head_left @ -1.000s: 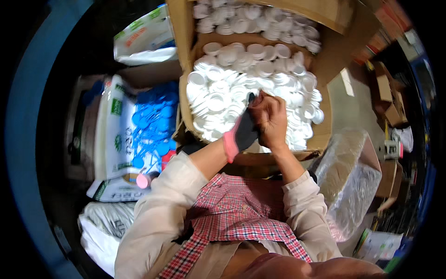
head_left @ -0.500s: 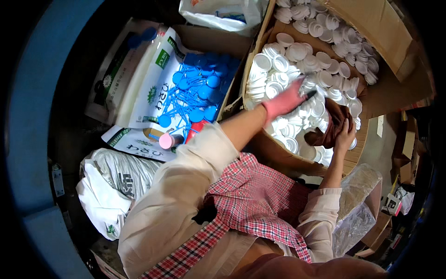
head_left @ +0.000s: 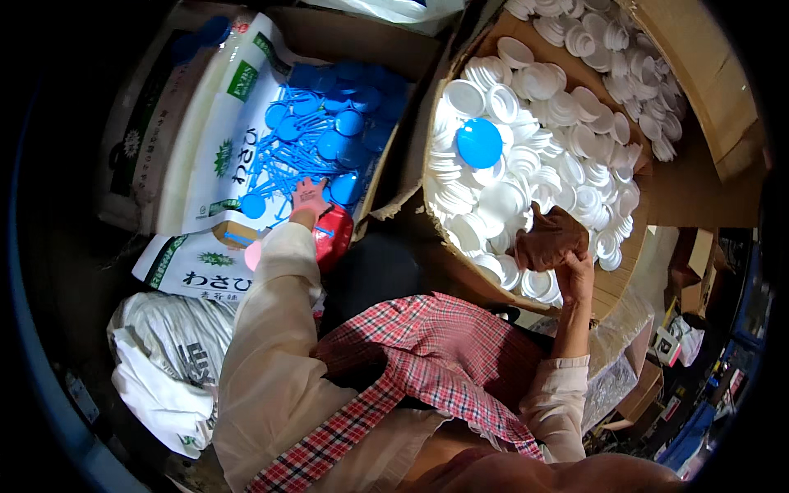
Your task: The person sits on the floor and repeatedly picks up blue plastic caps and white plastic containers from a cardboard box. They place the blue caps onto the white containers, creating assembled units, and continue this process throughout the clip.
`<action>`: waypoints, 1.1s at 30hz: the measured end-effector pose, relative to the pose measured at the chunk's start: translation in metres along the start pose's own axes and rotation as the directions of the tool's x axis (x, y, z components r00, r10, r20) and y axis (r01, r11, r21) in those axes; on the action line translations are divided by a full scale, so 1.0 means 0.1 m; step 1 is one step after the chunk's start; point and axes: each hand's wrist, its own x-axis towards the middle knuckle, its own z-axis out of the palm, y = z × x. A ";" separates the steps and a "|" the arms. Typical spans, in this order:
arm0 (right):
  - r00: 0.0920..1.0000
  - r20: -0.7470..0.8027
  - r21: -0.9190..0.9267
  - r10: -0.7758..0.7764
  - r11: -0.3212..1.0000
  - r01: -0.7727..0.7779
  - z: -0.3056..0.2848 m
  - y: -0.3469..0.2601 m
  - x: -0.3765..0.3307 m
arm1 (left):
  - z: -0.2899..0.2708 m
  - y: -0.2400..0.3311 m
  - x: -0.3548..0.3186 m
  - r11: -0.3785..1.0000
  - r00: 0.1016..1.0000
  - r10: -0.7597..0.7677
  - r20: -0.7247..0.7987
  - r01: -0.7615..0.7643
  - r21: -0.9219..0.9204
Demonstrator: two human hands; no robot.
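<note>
My left hand [head_left: 310,200], in a pink glove, reaches over a pile of blue round-headed plastic parts with thin stems [head_left: 333,144]. Its fingers look spread, and nothing shows in them. A shiny red object [head_left: 333,234] lies beside that wrist. My bare right hand [head_left: 578,275] is closed on a crumpled brown cloth [head_left: 555,238] above the near side of a carton [head_left: 440,209] full of white round plastic caps [head_left: 567,177]. One blue disc [head_left: 479,143] rests on top of the caps at the carton's left.
White printed sacks [head_left: 218,140] line the left side of the blue parts. A bulging white bag [head_left: 177,353] lies nearer, at the left. The carton's raised flap [head_left: 699,74] stands at the far right, with clear plastic wrap [head_left: 616,361] below the carton's near right corner.
My left hand has swung from the white caps leftward to the blue parts. A blue disc now shows on the caps. The brown cloth in my right hand has shifted left and nearer.
</note>
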 end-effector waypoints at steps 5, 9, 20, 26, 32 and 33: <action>0.977 0.067 0.191 -0.203 0.964 0.187 0.57 -0.25 0.14 | -0.05 -0.33 0.17 0.876 0.989 -0.136 -0.054 0.095 -0.473; 0.953 -0.197 0.132 -0.232 0.956 0.260 0.54 -0.36 0.05 | -1.65 0.69 -1.20 -0.180 0.911 0.275 -0.309 -0.267 -0.947; 0.453 0.365 -0.792 -0.813 -0.016 0.610 1.77 -0.33 -0.47 | -1.46 3.10 -2.25 0.073 0.084 0.712 -0.697 -0.996 -0.045; 0.627 -0.071 -0.948 -0.776 0.248 0.200 1.07 -0.55 -0.17 | -1.38 3.29 -2.80 -0.295 0.538 0.736 -0.411 -0.292 -0.910; 0.760 -0.111 -0.944 -0.641 0.307 0.121 0.53 -0.35 -0.37 | -2.29 2.31 -1.91 0.029 0.479 0.285 -0.830 -0.870 -0.492; 0.766 -0.085 -0.922 -0.637 0.342 0.182 0.58 -0.27 -0.40 | -2.40 1.93 -1.50 -0.072 0.583 0.184 -0.791 -0.795 -0.602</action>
